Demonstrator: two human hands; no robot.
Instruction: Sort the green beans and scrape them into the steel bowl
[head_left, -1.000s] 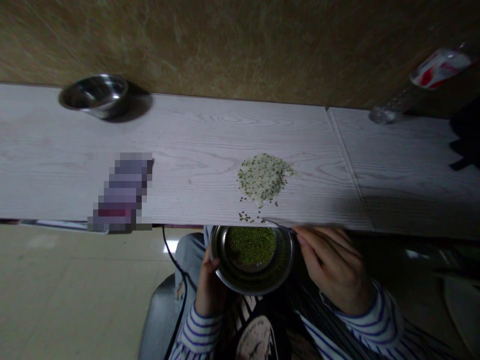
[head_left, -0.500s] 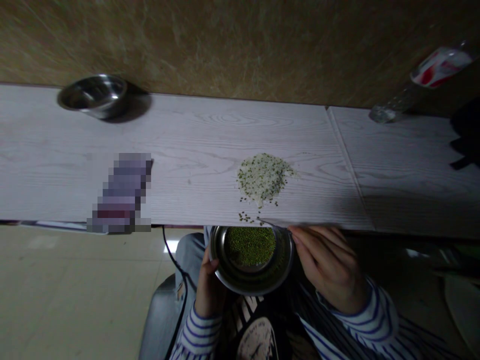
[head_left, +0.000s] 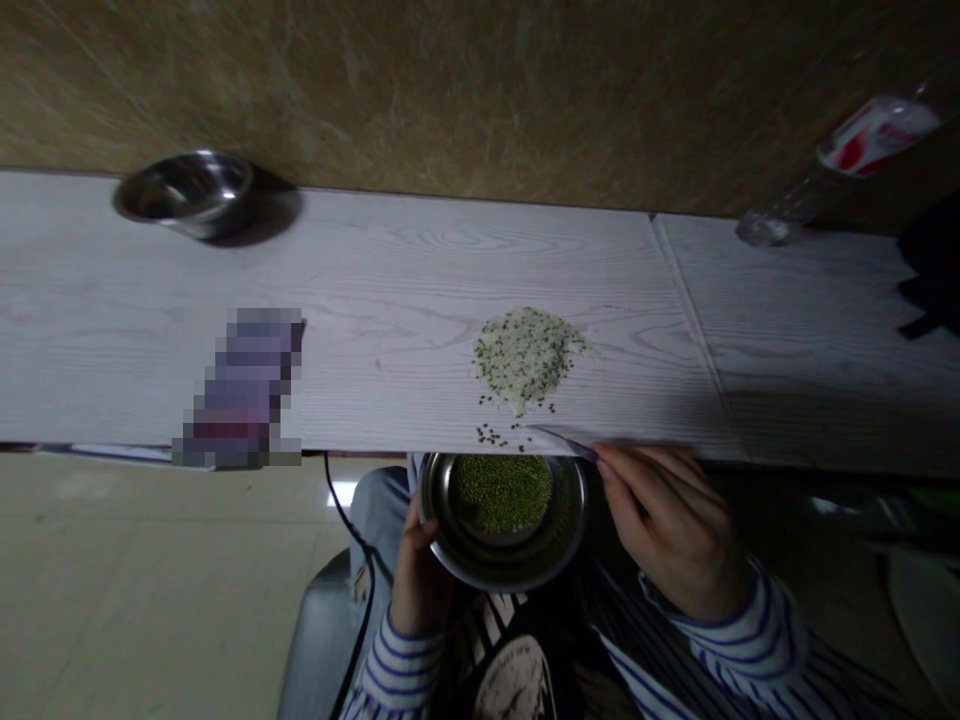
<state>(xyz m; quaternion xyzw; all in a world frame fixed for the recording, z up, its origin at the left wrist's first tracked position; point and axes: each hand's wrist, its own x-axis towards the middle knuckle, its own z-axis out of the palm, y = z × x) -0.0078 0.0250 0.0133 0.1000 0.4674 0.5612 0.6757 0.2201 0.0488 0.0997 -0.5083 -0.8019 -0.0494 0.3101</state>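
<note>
Two hands, both occupied: your left hand [head_left: 418,575] has its thumb closed over the near-left rim of the steel bowl [head_left: 510,578], its other fingers hidden under the wall; your right hand [head_left: 675,525] pinches the back end of a slim pointed tool [head_left: 564,441] between thumb and forefinger. Whether the tool's tip grips anything, you cannot tell from here. The bowl sits just right of your left grip, green beans [head_left: 502,490] inside it. Beyond your right fingertips, ahead and leftward, lie the loose beans [head_left: 493,436], just beside the tool tip, and farther on the pile of pale grains and beans [head_left: 529,350].

The beans should be light, hard and prone to roll; take each across its middle with gentle pressure. The bowl looks stiff, smooth and a little slippery, so its rim is the sure hold.

The table edge [head_left: 375,452] runs just above the bowl, very near your right knuckles, so mind it. Room for moving stretches left of the pile towards a pixelated item [head_left: 247,380], and right of it towards the seam [head_left: 694,320]; the wall [head_left: 480,100] bounds the far side.
</note>
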